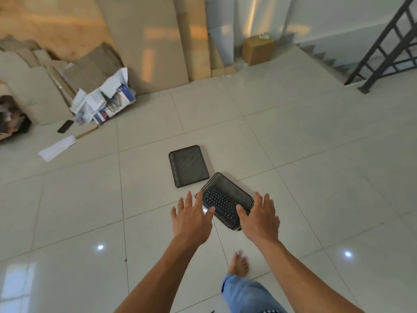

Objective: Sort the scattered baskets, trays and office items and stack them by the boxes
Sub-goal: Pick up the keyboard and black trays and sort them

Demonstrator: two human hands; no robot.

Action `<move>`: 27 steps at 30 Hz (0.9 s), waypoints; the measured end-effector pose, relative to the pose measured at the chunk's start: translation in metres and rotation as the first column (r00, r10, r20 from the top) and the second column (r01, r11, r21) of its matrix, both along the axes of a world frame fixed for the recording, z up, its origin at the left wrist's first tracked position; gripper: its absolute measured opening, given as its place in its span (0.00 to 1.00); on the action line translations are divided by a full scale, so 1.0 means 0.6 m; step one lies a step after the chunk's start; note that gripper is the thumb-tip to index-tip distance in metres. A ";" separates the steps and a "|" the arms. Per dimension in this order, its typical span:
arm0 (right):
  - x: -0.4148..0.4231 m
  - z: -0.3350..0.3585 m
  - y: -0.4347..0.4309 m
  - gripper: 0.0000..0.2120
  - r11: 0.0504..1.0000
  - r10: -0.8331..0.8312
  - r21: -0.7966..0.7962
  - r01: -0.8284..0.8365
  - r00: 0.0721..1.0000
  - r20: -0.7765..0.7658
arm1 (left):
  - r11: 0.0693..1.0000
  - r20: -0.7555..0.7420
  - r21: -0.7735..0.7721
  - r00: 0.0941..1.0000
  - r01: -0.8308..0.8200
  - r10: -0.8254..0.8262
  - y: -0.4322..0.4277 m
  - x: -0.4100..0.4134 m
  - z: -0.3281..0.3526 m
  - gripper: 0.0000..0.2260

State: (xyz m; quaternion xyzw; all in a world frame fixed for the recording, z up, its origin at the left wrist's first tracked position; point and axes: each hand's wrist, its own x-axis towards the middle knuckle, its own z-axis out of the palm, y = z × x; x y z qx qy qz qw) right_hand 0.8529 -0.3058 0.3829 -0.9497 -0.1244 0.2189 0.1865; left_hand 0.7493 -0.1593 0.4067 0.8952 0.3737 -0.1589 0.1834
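1. Tall cardboard sheets (144,41) lean on the far wall. A small brown box (258,49) sits near the dark stair rail (388,48).
2. On the left is a heap of white paper and packs (103,102). A black phone (65,126) and a white sheet (57,148) lie close to it.
3. A flat black tray (189,166) lies on the tiled floor (293,143), just beside the mesh tray (228,182). Nothing lies between the hands and the mesh tray.
4. The mesh tray is black with low sides. A dark keyboard (220,203) lies inside it. It sits on the floor in the middle, right in front of the person.
5. The keyboard's long side runs on a slant, from far left to near right. The flat tray's long side points away from the person.
6. The left grip (191,220) and the right grip (259,220) are bare hands with fingers spread wide. They hold nothing. One is at each side of the mesh tray. I cannot tell if they touch it.
7. A bare foot (239,264) stands on the floor below the hands.
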 end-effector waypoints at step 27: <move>0.241 -0.498 0.072 0.35 0.877 -0.478 -0.132 0.462 0.814 -0.330 | 0.926 -0.294 -0.101 0.878 0.363 -0.377 0.240 0.321 -0.503 0.28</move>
